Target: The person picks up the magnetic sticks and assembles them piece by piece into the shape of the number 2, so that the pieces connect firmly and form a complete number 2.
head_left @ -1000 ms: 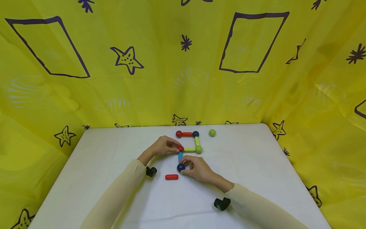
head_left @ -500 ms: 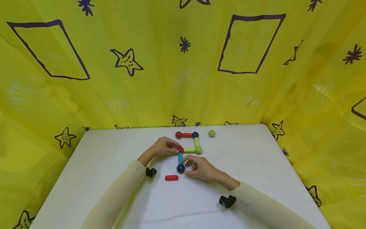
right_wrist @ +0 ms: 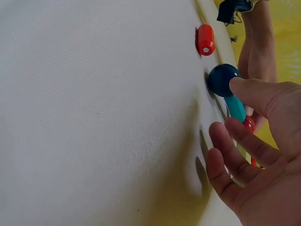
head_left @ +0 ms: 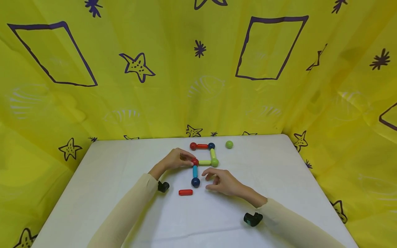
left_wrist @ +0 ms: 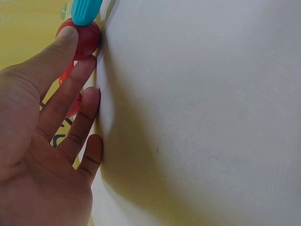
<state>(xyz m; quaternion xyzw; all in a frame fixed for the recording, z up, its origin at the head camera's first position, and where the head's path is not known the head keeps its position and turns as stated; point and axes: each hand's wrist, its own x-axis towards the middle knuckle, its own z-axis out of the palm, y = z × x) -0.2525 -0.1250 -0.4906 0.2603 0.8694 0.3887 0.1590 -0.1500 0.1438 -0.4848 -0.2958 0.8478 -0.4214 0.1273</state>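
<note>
My left hand (head_left: 176, 159) pinches a red ball (left_wrist: 88, 44) between thumb and index finger; the other fingers are spread beside it. From that ball a light blue stick (head_left: 195, 171) runs toward me to a dark blue ball (head_left: 195, 182), and a yellow-green stick (head_left: 204, 163) runs right to a green ball (head_left: 214, 162). Another yellow-green stick (head_left: 212, 153) leads back to a second dark blue ball (head_left: 211, 146), joined by a red stick (head_left: 202, 146) to a far red ball (head_left: 193, 146). My right hand (head_left: 225, 182), fingers loosely bent and holding nothing, hovers right of the near dark blue ball.
A loose red stick (head_left: 185, 192) lies in front of the joined pieces, and a loose green ball (head_left: 229, 144) sits at the back right. The white-covered table (head_left: 124, 213) meets a yellow patterned curtain (head_left: 173, 103) behind and at the sides.
My right hand has let go of the near dark blue ball and drawn away to the right, its fingers opening. The left hand keeps its pinch on the red ball.
</note>
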